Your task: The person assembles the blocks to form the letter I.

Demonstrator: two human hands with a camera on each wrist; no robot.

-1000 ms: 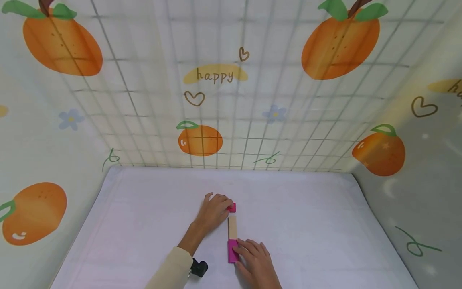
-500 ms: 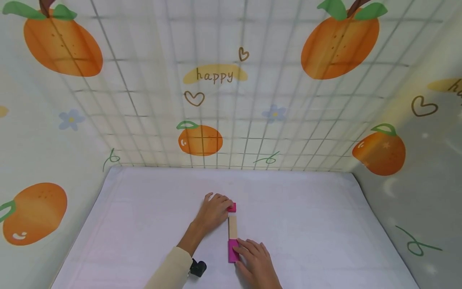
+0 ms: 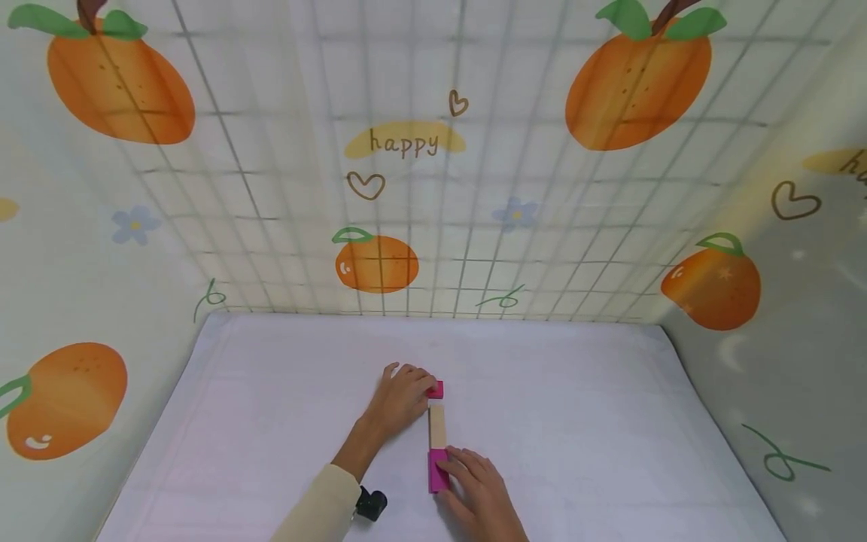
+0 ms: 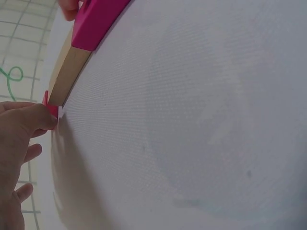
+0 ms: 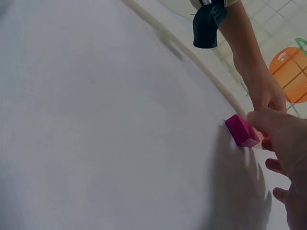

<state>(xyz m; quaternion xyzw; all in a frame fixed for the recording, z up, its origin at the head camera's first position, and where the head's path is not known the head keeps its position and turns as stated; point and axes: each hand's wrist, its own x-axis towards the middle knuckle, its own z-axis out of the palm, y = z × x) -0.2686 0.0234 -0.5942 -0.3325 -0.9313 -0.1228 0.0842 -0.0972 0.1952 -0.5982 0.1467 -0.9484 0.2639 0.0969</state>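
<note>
In the head view, a magenta block [image 3: 437,473] and a plain wooden block [image 3: 436,427] lie end to end on the white surface. My right hand [image 3: 479,489] grips the magenta block from the right, thumb near its close end. Beyond the wooden block, across a narrow gap, is a small pink block [image 3: 439,389]. My left hand [image 3: 401,394] pinches that pink block from the left and covers part of it. The left wrist view shows the wooden block [image 4: 67,74] between the magenta block [image 4: 96,24] and my left fingertips [image 4: 45,120].
The white tabletop [image 3: 576,421] spreads around the blocks. A curtain with orange prints [image 3: 376,263] rises behind and at both sides. A black wrist-worn device [image 3: 371,503] hangs by the left sleeve [image 3: 321,500], close to the table.
My right thumb has shifted very slightly left along the near end of the magenta block. My left hand and the blocks look unchanged.
</note>
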